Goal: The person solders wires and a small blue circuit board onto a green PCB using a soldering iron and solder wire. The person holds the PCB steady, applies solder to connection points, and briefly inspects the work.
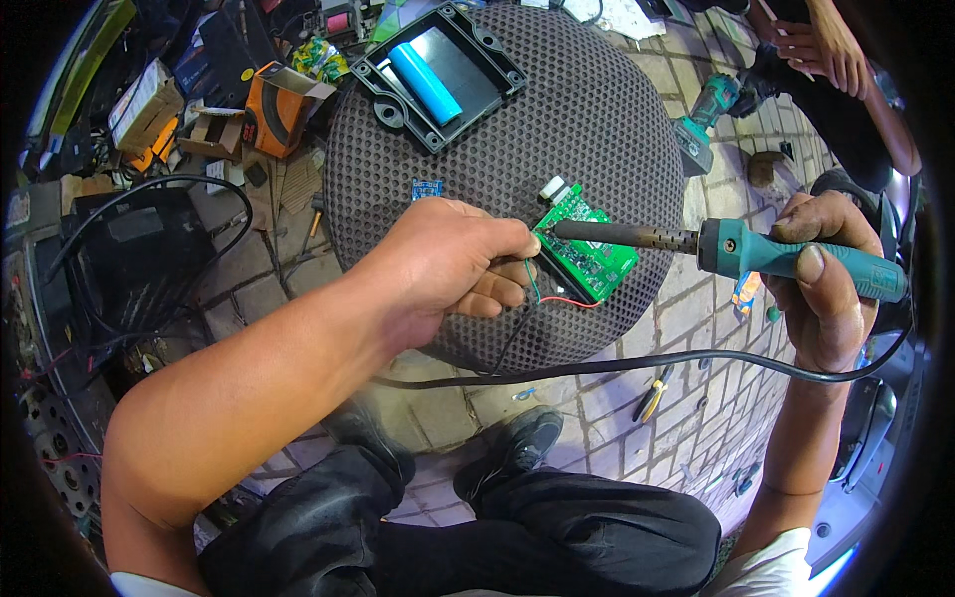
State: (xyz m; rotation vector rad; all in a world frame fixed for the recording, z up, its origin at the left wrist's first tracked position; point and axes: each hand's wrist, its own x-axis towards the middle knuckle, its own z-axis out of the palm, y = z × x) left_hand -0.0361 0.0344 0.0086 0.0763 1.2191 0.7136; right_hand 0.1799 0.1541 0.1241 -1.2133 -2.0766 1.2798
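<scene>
A green circuit board (612,261) lies on a round, dark, dimpled seat top (607,109). My right hand (831,289) grips the teal handle of a soldering iron (736,247), and its dark tip reaches the board's upper left part. At the board's left edge, my left hand (428,254) pinches a thin green wire (533,279); the fingers partly hide it. A thin red wire (574,302) curves along the board's lower edge. Farther back sits an open black case (512,75) with a blue cylindrical cell (426,82) inside. A small blue module (427,188) lies beyond my left hand.
The iron's black cord (617,366) crosses in front of the seat. Yellow-handled pliers (652,398) lie on the paving. A teal power tool (701,121) stands at the right, near another person's hand (841,60). Boxes, including an orange one (271,117), crowd the left.
</scene>
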